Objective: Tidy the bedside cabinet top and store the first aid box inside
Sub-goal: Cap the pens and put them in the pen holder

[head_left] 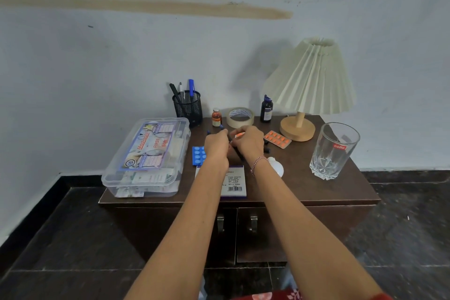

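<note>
Cabinet doors [253, 226] closed. First aid box [146, 158] lidded, on cabinet top [316, 190], left front edge. Left hand [216, 147], right hand [247, 143] touching mid-top, both curled round dark pens [237, 153]. Risk: reaching to mesh holder [188, 107] at rear, wrist clips orange vial [216, 117], topples it.

One first aid box [146, 156], one mesh holder [188, 107] with three pens [191, 87], one tape roll [240, 117], one orange bottle [216, 117], one dark bottle [266, 109], one lamp [311, 78], one glass [334, 151], one blue blister strip [198, 154].
</note>
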Action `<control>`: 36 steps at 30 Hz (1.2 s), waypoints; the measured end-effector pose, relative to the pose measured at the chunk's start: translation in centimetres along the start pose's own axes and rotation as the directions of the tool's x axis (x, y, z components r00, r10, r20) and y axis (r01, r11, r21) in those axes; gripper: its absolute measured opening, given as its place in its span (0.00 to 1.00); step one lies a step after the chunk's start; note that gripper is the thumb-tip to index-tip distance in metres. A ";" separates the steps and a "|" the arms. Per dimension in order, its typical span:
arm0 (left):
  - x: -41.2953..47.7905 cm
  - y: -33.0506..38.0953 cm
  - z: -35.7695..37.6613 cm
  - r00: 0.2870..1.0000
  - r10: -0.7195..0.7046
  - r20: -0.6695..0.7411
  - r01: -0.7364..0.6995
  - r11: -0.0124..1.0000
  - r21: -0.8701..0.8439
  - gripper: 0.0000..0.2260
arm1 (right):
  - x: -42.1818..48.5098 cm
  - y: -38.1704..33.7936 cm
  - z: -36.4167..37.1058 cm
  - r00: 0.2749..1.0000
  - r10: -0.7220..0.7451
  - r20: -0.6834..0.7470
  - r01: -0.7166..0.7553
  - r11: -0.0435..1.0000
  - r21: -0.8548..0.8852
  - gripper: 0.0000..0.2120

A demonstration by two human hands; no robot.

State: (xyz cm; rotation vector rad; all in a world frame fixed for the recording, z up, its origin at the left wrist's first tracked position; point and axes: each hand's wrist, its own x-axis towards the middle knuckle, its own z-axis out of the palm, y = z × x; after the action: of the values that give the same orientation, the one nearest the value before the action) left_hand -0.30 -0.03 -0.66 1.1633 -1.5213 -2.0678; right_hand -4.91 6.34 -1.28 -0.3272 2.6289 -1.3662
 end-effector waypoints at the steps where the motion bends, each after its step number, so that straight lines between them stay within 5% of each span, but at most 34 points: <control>1: 0.1 0.0 -0.1 1.000 0.026 -0.014 -0.026 1.000 0.011 0.12 | -0.2 -0.1 0.0 1.000 -0.017 -0.002 0.017 0.999 0.034 0.12; 12: -1.2 1.2 -2.3 0.956 0.292 -0.005 -0.292 0.954 -0.075 0.08 | -1.4 -1.5 -2.8 0.968 -0.236 0.088 0.194 0.921 0.336 0.08; 17: -1.4 1.1 -2.0 0.915 0.404 -0.017 -0.403 0.914 0.048 0.09 | 0.1 1.6 -6.0 0.974 -0.213 -0.074 0.201 0.970 -0.139 0.11; 22: -1.1 1.1 -2.3 0.882 0.470 0.015 -0.461 0.858 0.226 0.11 | 1.2 3.2 -5.8 0.985 -0.077 0.154 0.144 0.857 -0.495 0.17; 28: -1.3 0.3 -2.1 0.872 0.480 0.093 -0.481 0.810 0.335 0.12 | 1.7 4.1 -5.2 0.975 -0.013 0.223 0.155 0.758 -0.634 0.20; 33: -1.2 0.1 -2.7 0.818 0.561 0.128 -0.545 0.684 0.484 0.12 | 1.1 3.8 -5.2 0.973 -0.160 0.168 0.227 0.810 -0.541 0.16; 36: -1.4 0.7 -3.1 0.772 0.616 0.155 -0.583 0.590 0.559 0.11 | 0.5 1.8 -5.8 0.941 -0.313 0.129 0.334 0.921 -0.200 0.21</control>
State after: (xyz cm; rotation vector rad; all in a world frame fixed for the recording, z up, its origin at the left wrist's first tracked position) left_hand 2.78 -1.34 0.21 0.6773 -2.2196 -1.1233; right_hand -6.97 11.75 0.50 -0.8704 2.7365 -1.1028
